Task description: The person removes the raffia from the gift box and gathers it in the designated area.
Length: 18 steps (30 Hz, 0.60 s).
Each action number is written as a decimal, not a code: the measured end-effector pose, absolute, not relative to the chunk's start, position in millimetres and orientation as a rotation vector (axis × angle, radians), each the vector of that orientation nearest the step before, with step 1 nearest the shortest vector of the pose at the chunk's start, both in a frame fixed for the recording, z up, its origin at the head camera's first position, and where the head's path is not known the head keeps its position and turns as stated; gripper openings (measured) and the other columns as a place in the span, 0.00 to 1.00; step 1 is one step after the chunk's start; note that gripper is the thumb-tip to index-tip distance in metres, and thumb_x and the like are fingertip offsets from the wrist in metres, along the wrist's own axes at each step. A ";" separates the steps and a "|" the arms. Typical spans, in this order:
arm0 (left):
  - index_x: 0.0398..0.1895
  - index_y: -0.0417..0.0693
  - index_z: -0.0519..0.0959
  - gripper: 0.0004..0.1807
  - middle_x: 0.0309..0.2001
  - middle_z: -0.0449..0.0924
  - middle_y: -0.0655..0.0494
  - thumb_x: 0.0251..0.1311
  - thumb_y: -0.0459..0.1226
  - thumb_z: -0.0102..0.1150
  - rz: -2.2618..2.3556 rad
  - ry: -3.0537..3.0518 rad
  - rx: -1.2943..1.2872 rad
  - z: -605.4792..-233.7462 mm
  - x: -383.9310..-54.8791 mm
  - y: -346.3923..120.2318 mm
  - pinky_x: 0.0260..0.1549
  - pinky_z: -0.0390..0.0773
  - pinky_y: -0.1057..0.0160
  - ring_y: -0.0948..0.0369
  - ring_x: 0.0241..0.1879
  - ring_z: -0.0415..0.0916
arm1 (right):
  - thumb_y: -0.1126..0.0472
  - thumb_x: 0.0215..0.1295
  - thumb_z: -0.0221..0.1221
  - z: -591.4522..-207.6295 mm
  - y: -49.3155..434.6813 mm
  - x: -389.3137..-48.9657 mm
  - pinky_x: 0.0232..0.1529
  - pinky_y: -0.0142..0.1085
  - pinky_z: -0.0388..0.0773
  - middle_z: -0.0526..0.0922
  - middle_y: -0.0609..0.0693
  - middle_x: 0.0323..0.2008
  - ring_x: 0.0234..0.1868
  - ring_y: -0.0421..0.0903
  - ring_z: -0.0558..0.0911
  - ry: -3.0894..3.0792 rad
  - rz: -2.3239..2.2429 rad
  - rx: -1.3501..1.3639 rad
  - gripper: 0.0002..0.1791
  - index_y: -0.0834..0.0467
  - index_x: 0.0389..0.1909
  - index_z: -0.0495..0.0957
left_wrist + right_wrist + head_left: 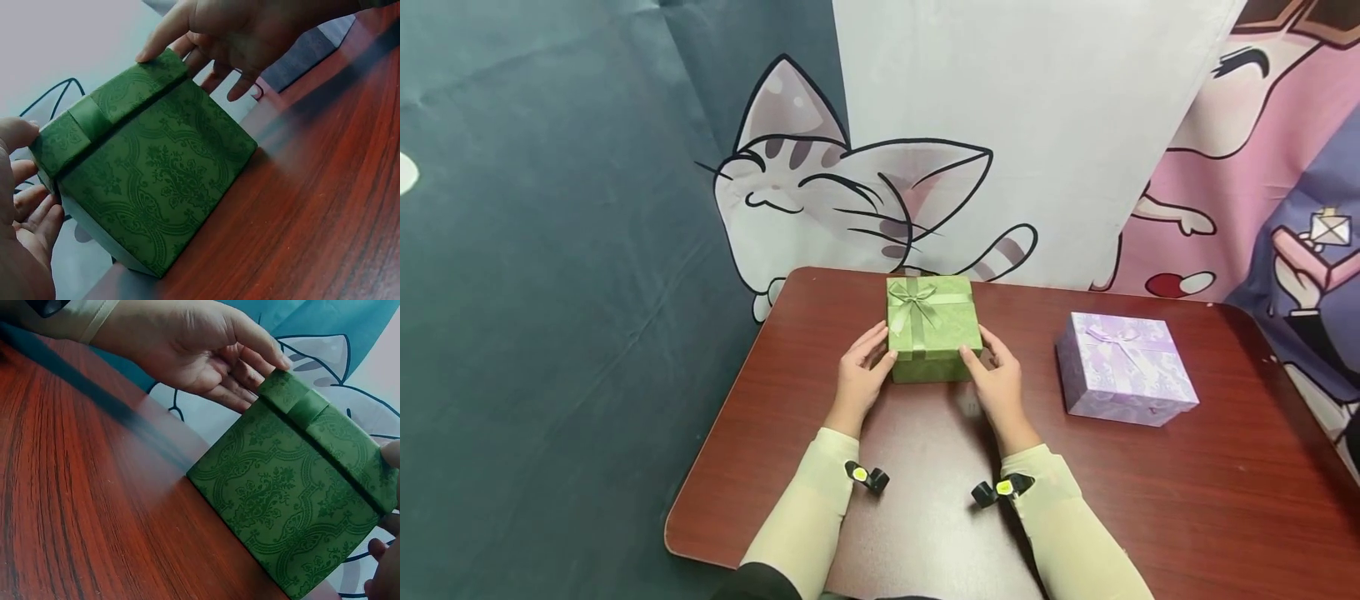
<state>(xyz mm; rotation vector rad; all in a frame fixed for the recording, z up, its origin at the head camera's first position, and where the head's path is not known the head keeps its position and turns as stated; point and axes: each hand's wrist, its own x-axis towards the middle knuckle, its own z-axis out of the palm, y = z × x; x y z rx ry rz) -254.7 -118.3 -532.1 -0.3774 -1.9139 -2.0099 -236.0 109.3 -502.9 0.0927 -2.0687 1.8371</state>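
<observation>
A green gift box (pixel 931 369) with a patterned surface sits on the table near its far edge. Its lid (pixel 953 321) carries a ribbon tied in a bow. My left hand (pixel 859 379) holds the lid's left side, thumb at the near left corner and fingers along the side. At the opposite side, my right hand (pixel 1000 383) holds the lid the same way, its thumb on the near right corner. In the left wrist view, a dark line runs under the lid's rim, above the box's front wall (pixel 162 181). The box's inside is hidden.
A lilac gift box (pixel 1131 367) with a bow stands on the right of the brown table (pixel 775 492). Behind the table hangs a printed cloth (pixel 940 75) with a cartoon cat. Each sleeve has a small camera (pixel 868 477) strapped at the wrist.
</observation>
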 end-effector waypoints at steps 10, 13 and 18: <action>0.64 0.35 0.80 0.25 0.59 0.82 0.38 0.62 0.24 0.68 -2.027 -1.857 -0.321 -539.0 -232.0 -126.9 0.56 0.81 0.59 0.61 0.51 0.82 | 0.77 0.60 0.68 -501.2 110.4 -218.0 0.59 0.44 0.73 0.81 0.66 0.60 0.56 0.46 0.78 -1.931 1.820 0.304 0.32 0.70 0.67 0.74; 0.68 0.32 0.75 0.31 0.56 0.83 0.38 0.59 0.20 0.67 -2.175 -1.815 -0.347 -540.6 -220.5 -133.0 0.55 0.81 0.65 0.64 0.52 0.82 | 0.85 0.56 0.64 -506.9 114.7 -214.1 0.52 0.34 0.76 0.84 0.59 0.57 0.50 0.41 0.80 -1.798 1.938 0.436 0.35 0.77 0.67 0.69; 0.70 0.26 0.69 0.37 0.54 0.81 0.44 0.53 0.13 0.62 -2.242 -1.967 -0.516 -550.1 -210.8 -147.2 0.57 0.79 0.67 0.64 0.54 0.80 | 0.88 0.48 0.67 -509.2 130.7 -196.7 0.47 0.26 0.76 0.86 0.45 0.49 0.44 0.36 0.79 -1.923 1.856 0.531 0.34 0.77 0.60 0.74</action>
